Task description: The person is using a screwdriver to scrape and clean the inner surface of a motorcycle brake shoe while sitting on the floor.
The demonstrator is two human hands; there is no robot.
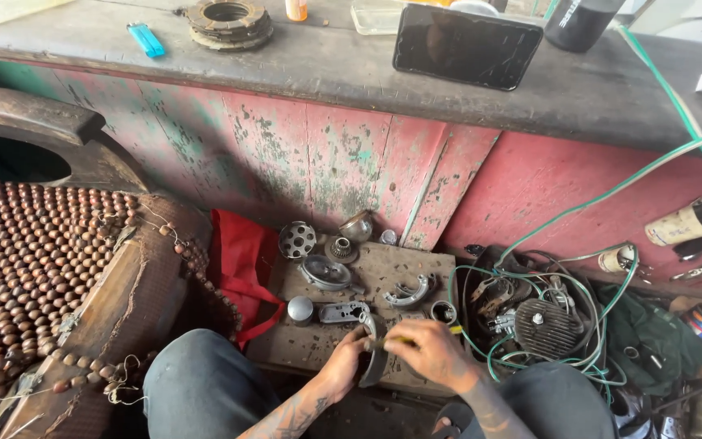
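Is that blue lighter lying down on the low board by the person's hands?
No, the blue lighter lies up on the grey shelf, far above the board and both hands.

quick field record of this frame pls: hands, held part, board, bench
left hand: left hand grips curved grey metal brake shoe
right hand: right hand on same shoe, with what looks like a yellow-handled tool
board: worn wooden board carries second curved metal shoe, perforated round metal disc
bench: grey wooden benchtop with blue lighter, black tablet
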